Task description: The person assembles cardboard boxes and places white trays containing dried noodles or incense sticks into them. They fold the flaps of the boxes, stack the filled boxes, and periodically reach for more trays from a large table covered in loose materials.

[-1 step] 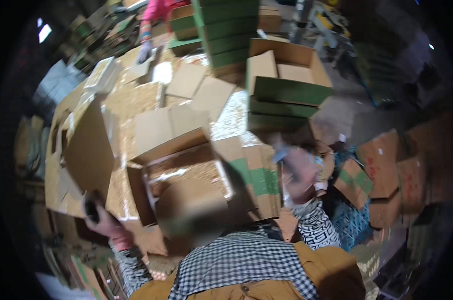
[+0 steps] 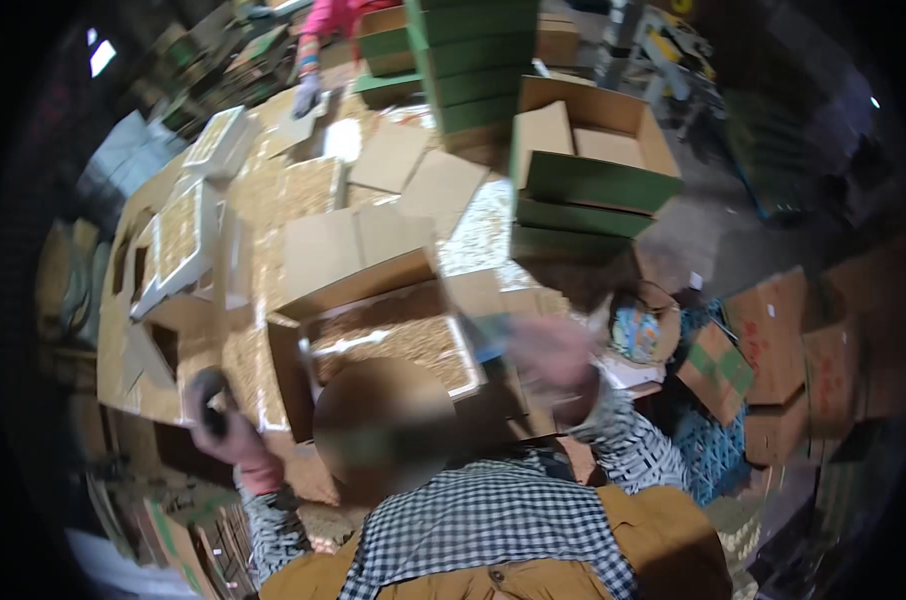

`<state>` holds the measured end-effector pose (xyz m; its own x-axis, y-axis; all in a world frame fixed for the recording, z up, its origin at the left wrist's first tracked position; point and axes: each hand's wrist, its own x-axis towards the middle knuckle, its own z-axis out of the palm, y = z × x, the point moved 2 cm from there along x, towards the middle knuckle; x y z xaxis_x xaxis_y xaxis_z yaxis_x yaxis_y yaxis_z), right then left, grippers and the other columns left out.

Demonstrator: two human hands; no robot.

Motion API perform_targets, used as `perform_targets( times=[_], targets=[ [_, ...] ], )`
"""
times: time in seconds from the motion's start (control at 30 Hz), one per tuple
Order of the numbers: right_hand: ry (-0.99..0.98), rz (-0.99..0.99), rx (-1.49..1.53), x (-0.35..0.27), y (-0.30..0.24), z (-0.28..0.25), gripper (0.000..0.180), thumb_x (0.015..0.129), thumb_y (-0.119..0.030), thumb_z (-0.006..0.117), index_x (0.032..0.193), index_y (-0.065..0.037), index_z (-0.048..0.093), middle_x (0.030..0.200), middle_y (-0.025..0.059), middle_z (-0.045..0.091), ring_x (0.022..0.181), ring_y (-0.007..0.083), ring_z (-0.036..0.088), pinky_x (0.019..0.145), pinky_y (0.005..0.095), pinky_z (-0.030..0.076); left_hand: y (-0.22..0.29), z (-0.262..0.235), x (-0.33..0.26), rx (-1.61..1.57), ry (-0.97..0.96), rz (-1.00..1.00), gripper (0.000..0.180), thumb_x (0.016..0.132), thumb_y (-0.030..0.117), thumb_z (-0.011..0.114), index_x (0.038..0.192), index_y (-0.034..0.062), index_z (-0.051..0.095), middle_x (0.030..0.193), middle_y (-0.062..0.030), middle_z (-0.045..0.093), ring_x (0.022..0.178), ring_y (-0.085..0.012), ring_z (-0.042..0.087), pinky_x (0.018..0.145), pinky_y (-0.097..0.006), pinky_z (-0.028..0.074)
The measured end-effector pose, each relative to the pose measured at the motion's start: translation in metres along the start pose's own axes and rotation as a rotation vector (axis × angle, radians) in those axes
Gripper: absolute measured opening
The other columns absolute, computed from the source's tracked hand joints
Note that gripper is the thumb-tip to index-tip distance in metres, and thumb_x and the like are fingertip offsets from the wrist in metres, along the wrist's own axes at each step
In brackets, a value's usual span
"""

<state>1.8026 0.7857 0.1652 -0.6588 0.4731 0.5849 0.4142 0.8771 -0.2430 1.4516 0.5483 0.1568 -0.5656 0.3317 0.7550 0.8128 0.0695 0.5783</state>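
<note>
Just in front of me is an open cardboard box holding a white-rimmed tray of small tan pieces; a blurred brown patch hides its near side. To the left, my left hand, with dark fingertips, is closed at the corner of a tilted cardboard piece. Over the box's right side, motion smears my right hand. Something bluish shows beside its fingers, too blurred to name.
White trays with tan contents stand at the table's left. Flat cardboard pieces lie beyond the box. Green-and-brown boxes are stacked behind, right. At the far side is another person's gloved hand. Cartons lie at right.
The cardboard piece by my left hand has tipped down, uncovering a white tray behind it. My right hand has swept left toward the box. The whole view has shifted slightly.
</note>
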Motion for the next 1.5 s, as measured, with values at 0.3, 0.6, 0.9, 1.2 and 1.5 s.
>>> perform_targets(
  times=[0.3,0.6,0.9,1.2,1.5],
  targets=[
    [-0.175,0.087,0.458,0.08,-0.076,0.026,0.029,0.078,-0.012,0.062,0.107,-0.006,0.061,0.108,0.0168,0.061,0.088,0.0272,0.064,0.071,0.0374,0.053,0.046,0.069,-0.042,-0.067,-1.534,0.243,0.03,0.075,0.011,0.065,0.105,0.0123,0.062,0.099,-0.0107,0.06,0.093,-0.0318,0.058,0.083,-0.039,0.047],
    [-0.195,0.505,1.01,0.042,-0.019,0.029,0.037,0.076,-0.001,0.062,0.113,-0.002,0.06,0.108,0.0102,0.065,0.097,0.018,0.062,0.086,0.0337,0.051,-0.022,0.01,0.03,-0.48,-1.387,-0.553,0.039,0.077,0.003,0.061,0.116,0.0024,0.06,0.105,-0.0149,0.064,0.099,-0.0256,0.061,0.087,-0.034,0.048],
    [-0.383,0.796,0.162,-0.049,-0.003,0.194,0.082,0.082,-0.054,0.057,0.145,-0.01,0.027,0.149,0.0168,0.024,0.137,0.0394,0.019,0.11,0.0554,0.013,-0.053,0.073,-0.086,0.01,-0.72,-0.412,0.067,0.078,0.036,0.066,0.128,-0.0034,0.044,0.116,-0.0179,0.047,0.11,-0.0301,0.044,0.095,-0.039,0.034],
    [0.052,0.883,1.524,-0.013,0.136,0.044,0.042,0.086,-0.021,0.062,0.12,0.003,0.055,0.116,0.0124,0.059,0.109,0.0209,0.055,0.098,0.0352,0.043,0.067,0.212,0.036,-0.966,-0.762,-0.682,0.05,0.083,0.025,0.067,0.123,0.004,0.047,0.111,-0.0125,0.051,0.108,-0.0239,0.045,0.093,-0.034,0.037],
    [0.62,0.983,1.311,0.005,0.365,-0.09,0.035,0.095,-0.014,0.041,0.122,0.004,0.057,0.119,0.0132,0.061,0.109,0.0189,0.058,0.098,0.0322,0.045,0.096,0.423,-0.057,-0.529,-0.881,-0.16,0.07,0.08,0.009,0.064,0.139,0.0019,0.028,0.128,-0.0172,0.048,0.121,-0.0278,0.046,0.104,-0.035,0.035]
  ],
)
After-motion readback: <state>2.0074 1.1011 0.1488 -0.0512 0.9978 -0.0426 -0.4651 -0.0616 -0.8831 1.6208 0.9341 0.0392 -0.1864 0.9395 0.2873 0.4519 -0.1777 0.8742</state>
